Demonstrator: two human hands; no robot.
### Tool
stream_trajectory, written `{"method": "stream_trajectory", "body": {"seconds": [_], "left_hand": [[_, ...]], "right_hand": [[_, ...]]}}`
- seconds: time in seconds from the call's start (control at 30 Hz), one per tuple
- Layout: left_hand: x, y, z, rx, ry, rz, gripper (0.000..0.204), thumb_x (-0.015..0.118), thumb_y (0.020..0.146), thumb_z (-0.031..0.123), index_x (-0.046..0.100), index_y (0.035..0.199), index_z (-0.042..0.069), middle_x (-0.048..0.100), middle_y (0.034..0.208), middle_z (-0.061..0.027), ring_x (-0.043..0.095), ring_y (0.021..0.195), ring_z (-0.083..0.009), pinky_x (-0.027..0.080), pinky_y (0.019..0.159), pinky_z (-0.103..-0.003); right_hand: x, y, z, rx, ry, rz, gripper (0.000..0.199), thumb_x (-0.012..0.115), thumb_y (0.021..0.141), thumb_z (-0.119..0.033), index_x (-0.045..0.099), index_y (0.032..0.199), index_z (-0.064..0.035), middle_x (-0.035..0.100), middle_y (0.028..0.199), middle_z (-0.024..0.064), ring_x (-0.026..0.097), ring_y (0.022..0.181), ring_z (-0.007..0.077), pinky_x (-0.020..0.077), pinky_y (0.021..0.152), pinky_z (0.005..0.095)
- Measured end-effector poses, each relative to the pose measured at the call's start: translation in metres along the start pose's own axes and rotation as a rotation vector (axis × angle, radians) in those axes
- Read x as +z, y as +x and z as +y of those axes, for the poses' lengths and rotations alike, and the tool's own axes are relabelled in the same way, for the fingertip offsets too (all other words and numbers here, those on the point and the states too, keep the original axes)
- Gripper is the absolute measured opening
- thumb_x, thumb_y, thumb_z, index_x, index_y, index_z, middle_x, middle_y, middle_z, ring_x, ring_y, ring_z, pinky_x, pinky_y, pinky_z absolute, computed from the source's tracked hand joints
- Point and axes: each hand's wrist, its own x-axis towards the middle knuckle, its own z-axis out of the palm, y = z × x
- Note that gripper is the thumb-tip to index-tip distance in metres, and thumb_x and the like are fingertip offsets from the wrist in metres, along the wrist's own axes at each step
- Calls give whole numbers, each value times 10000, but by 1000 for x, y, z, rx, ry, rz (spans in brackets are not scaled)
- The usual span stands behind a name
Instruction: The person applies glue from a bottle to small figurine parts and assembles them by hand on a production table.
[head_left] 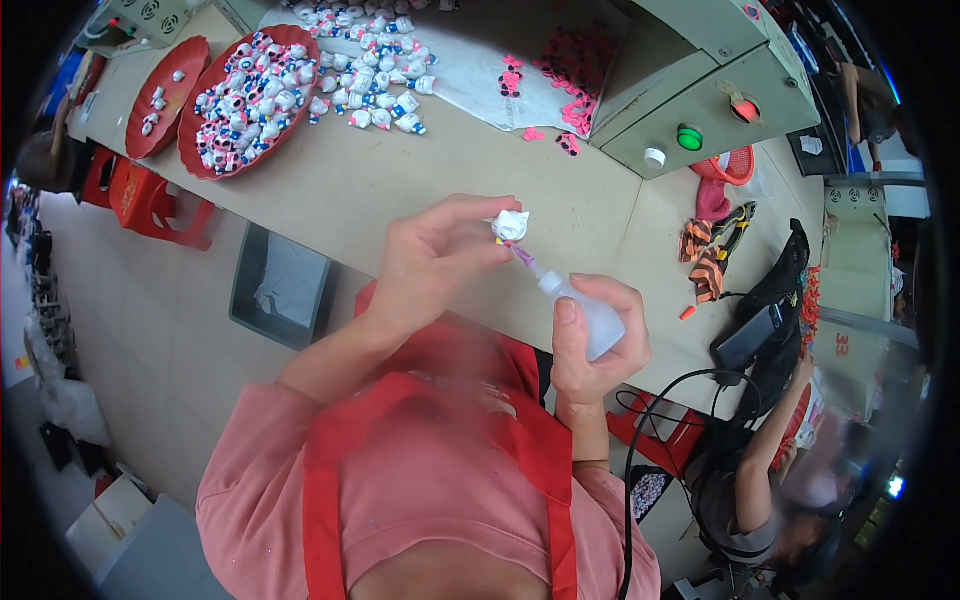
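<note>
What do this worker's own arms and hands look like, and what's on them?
The left hand and right hand are bare: no gloves, rings or watch show. The forearms are uncovered too. Short, loose pink sleeves cover the upper arms, and red apron straps run inward of them. A black cable passes in front of the right sleeve.

A pale workbench [380, 170] over a pale floor [190, 330].
A grey-green machine housing [715, 105] with a green button [690, 137] sits on top; over on the left I see a red plastic stool [134, 197] and a grey bin [244, 285], and at far right another pale-green cabinet [855, 225].
</note>
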Motion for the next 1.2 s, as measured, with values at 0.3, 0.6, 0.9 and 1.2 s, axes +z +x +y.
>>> {"method": "stream_trajectory", "body": {"seconds": [0.3, 0.6, 0.9, 1.2], "left_hand": [[-6, 7, -1, -186, -154, -60, 387, 595, 766, -97, 529, 1143, -38, 588, 1110, -147, 598, 972, -183, 474, 861, -284], [-8, 8, -3, -240, -288, -91, 404, 614, 763, -69, 525, 1155, -29, 589, 1104, -155, 601, 958, -195, 468, 880, -305], [-7, 6, -3, -238, -279, -95, 367, 587, 773, -66, 550, 1136, -19, 617, 1042, -105, 615, 945, -186, 465, 865, -292], [-9, 7, -2, -201, -287, -75, 367, 596, 767, -62, 551, 1130, -28, 622, 1038, -121, 617, 942, -185, 469, 855, -286]], "right_hand": [[-7, 2, 5, 3, -5, 53, 192, 639, 706, 2, 580, 887, 23, 650, 750, 93, 610, 625, 109, 469, 560, 214], [-8, 2, 6, 4, 7, 63, 191, 639, 707, -5, 582, 887, 24, 641, 737, 81, 593, 611, 98, 461, 555, 208], [-9, 2, 5, -29, 4, 33, 191, 631, 703, 1, 577, 885, 23, 650, 755, 103, 615, 630, 121, 475, 572, 218], [-10, 0, 6, -8, -29, 34, 183, 630, 709, -6, 579, 883, 21, 654, 759, 108, 624, 644, 126, 481, 580, 225]]}}
